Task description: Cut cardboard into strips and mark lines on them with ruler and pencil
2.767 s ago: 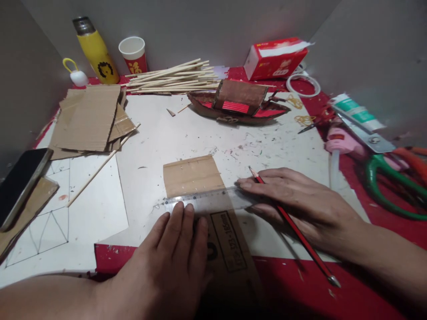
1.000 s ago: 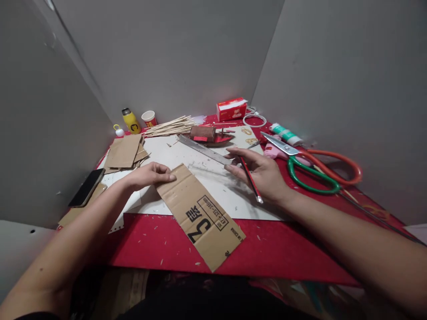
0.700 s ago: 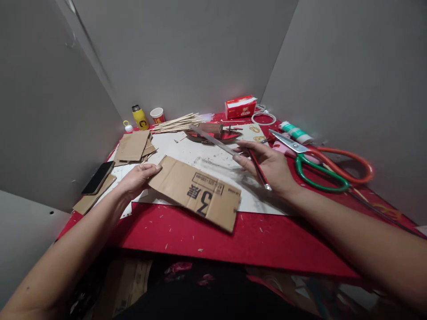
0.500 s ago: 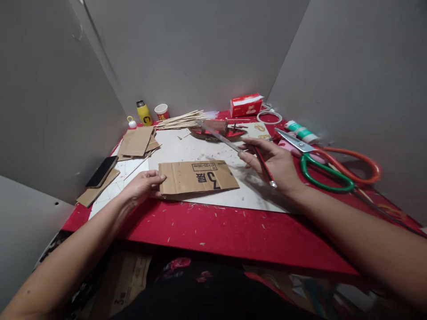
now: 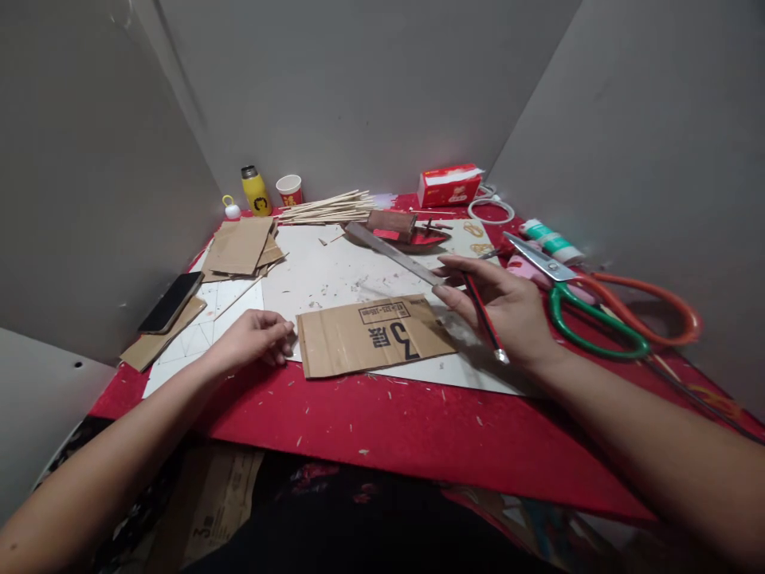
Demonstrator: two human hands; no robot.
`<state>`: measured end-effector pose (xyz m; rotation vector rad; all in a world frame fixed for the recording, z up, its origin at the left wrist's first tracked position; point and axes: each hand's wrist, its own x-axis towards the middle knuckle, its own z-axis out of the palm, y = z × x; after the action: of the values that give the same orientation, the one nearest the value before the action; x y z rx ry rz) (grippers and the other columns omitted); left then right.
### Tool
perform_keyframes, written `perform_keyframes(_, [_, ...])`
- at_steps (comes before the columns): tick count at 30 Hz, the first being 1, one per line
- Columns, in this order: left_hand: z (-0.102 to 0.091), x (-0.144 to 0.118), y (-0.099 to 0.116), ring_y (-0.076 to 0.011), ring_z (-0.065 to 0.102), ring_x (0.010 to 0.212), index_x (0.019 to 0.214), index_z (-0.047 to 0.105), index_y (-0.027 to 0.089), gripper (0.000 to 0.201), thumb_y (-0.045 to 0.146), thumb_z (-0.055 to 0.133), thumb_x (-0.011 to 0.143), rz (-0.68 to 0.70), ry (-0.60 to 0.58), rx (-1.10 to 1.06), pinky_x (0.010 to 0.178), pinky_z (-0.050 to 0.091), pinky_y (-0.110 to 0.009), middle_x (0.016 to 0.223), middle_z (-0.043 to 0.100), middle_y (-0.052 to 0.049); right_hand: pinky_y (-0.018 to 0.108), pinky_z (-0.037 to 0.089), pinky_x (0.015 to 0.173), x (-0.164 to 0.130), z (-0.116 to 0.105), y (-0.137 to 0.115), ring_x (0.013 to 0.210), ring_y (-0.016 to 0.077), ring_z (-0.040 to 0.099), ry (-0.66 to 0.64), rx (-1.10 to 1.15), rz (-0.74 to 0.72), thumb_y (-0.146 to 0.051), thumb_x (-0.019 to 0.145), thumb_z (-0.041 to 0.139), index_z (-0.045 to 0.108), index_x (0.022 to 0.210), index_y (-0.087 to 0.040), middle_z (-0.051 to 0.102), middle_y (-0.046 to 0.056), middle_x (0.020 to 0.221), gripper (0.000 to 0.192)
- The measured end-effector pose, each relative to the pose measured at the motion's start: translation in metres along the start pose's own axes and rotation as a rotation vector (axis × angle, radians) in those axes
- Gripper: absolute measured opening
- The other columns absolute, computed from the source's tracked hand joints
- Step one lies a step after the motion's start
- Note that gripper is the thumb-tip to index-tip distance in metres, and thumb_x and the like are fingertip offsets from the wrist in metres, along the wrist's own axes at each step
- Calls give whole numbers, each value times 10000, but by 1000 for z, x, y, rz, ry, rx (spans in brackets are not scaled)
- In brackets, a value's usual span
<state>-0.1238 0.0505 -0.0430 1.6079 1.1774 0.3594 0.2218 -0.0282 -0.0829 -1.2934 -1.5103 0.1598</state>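
- Head view: printed cardboard piece (image 5: 340, 339) lies in front of the person, mostly on the white board (image 5: 311, 267), near left corner reaching over the red cloth (image 5: 418, 430). Whether it sits fully flat, can't tell.
- Left hand (image 5: 254, 339): at the cardboard's left end, fingers curled, thumb close to index finger. Just beside the edge; contact or pinch, can't tell.
- Right hand (image 5: 511, 307): holding two things. Ruler (image 5: 398, 255) gripped at its near end between thumb and fingers, far end pointing toward the model boat (image 5: 391, 227); pencil (image 5: 483, 315) tucked across the same hand, metal end toward the person.
- Ruler looks lifted, not laid along the cardboard. Pencil tip hidden behind fingers; no mark being drawn.
- Step in hand, as judged: positioning the cardboard, measuring tools at the ready.
- Any measuring from here would call for a squared cardboard piece, left hand steadying it, ruler laid flat along it, pencil turned tip-down.
- Watch point: ruler and pencil share one hand, so a regrip seems needed before drawing; unheld cardboard could slide.
- Around: scissors (image 5: 559, 273) right of the right hand, blades toward the far side; cardboard stack (image 5: 239, 245) and phone (image 5: 172, 301) left; sticks (image 5: 326, 209) at the back, near the boat.
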Motion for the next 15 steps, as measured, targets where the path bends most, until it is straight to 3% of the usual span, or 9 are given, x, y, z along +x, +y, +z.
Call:
perform_keyframes(4, [-2, -12, 4, -129, 614, 560, 774, 618, 189, 212, 331, 581, 926, 301, 371, 186, 561, 494, -250, 662, 669, -14, 516, 652, 785, -5, 0, -6, 840, 266, 743, -79, -96, -37, -315, 897, 695, 668, 1225, -344, 757, 37, 1011, 330])
perform_keyframes(7, [4, -26, 5, -157, 668, 729, 847, 658, 186, 107, 247, 607, 918, 565, 491, 347, 722, 538, -300, 796, 722, -37, 502, 656, 785, -10, 1, -14, 857, 272, 751, -183, -137, -113, -276, 913, 675, 648, 1252, -347, 755, 52, 1051, 347])
perform_keyframes(9, [8, -31, 3, -159, 692, 769, 925, 689, 179, 59, 174, 639, 893, 757, 457, 457, 739, 557, -295, 843, 752, -39, 476, 661, 789, -12, 3, -18, 896, 276, 754, -254, -147, -180, -262, 922, 663, 625, 1284, -344, 751, 67, 1085, 373])
perform_keyframes(13, [14, -23, -6, -219, 733, 910, 1103, 677, 44, 206, 94, 600, 920, 1282, 260, 778, 802, 612, -336, 963, 773, -138, 393, 664, 773, -11, 3, -21, 902, 243, 757, -318, -201, -258, -241, 937, 639, 588, 1319, -300, 752, 70, 1086, 390])
perform_keyframes(15, [14, -14, -11, -268, 742, 933, 1071, 684, -4, 207, 79, 625, 891, 1380, 192, 834, 823, 624, -377, 974, 772, -173, 338, 658, 766, -9, 1, -21, 869, 214, 760, -304, -275, -236, -239, 942, 638, 611, 1274, -264, 757, 63, 1052, 334])
